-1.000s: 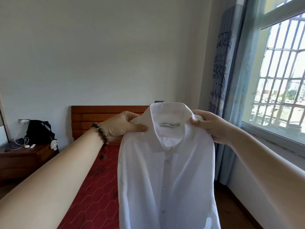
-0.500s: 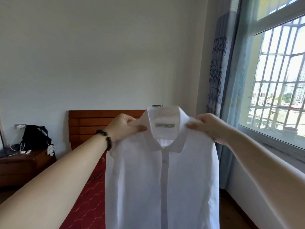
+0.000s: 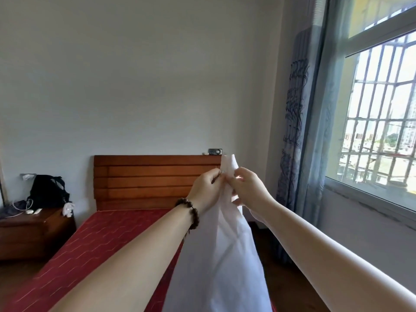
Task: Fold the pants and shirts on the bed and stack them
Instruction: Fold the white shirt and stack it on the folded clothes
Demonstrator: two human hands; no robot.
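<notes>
Hands: left hand (image 3: 208, 186) and right hand (image 3: 248, 190) pinch white shirt (image 3: 221, 255) near its top, frame centre | shirt hangs doubled lengthwise above red bed (image 3: 94, 239), probably halving it before laying down

Legible text, labels, brands, numbers, signs: none; the small dark device (image 3: 215, 151) on the headboard (image 3: 144, 176) shows markings too small to read.

Hands: the left hand (image 3: 208, 188) and right hand (image 3: 246, 190), earlier apart at the shoulders, came together.
Shirt (image 3: 221, 255): it went from spread flat to doubled lengthwise, hanging narrow below both hands.
</notes>
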